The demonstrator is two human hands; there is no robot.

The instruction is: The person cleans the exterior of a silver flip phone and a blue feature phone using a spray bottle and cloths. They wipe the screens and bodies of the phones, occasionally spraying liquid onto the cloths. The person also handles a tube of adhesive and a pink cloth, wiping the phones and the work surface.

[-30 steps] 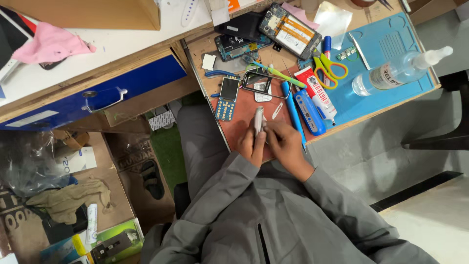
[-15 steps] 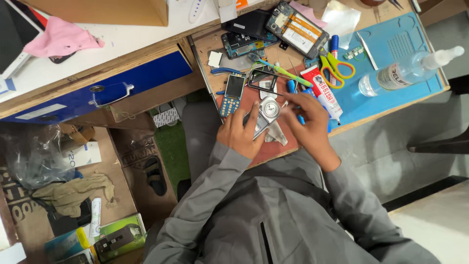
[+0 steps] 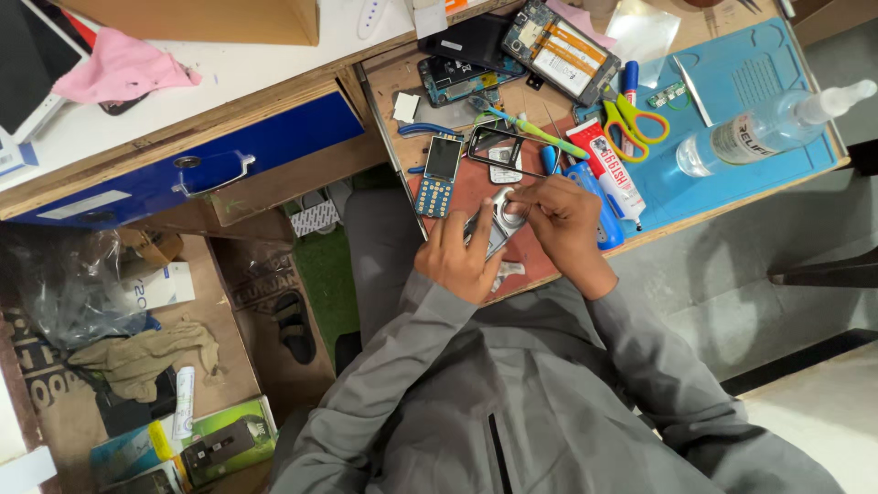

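Cluttered wooden bench [image 3: 402,82] held tools; left hand [image 3: 455,259] and right hand [image 3: 564,217] both gripped a silver phone casing [image 3: 500,220] near a blue drawer [image 3: 183,169], shut, contents hidden.

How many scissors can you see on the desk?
1: the yellow-handled scissors lie on the blue mat, right of the red-and-white tube. More could hide under the clutter.

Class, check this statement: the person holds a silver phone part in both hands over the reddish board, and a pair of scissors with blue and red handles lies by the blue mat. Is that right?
Not quite. In the head view the scissors have yellow and green handles, not blue and red. The rest stands: the left hand and right hand hold the silver phone part over the reddish board, and the scissors lie by the blue mat.
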